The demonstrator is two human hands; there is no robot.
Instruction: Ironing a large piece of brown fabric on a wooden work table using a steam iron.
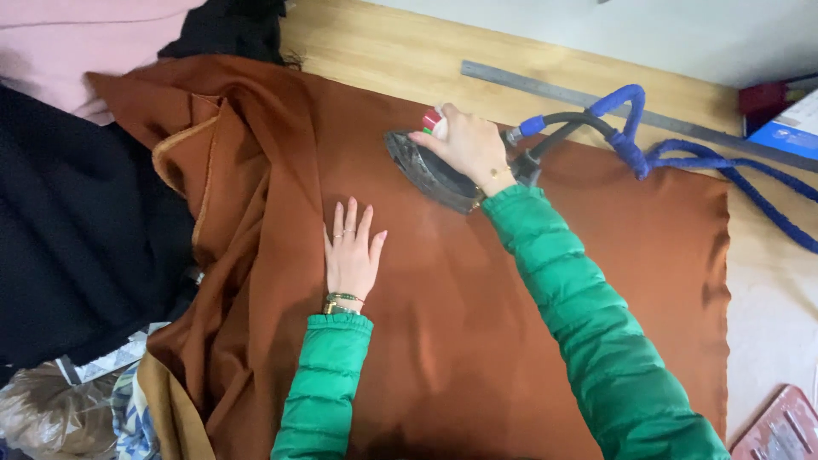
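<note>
A large rust-brown cloth (443,324) lies spread over a wooden table (383,51), bunched in folds at its left side. My right hand (464,143) grips the handle of a dark iron (426,175) that rests on the cloth near its far edge. My left hand (351,254) lies flat on the cloth with fingers apart, just left of and nearer than the iron. Both arms wear green quilted sleeves.
A blue-wrapped cord (682,162) runs from the iron off to the right. A long metal ruler (596,100) lies along the table's far side. Black fabric (77,230) and pink fabric (77,43) are piled at the left. A reddish object (780,430) sits bottom right.
</note>
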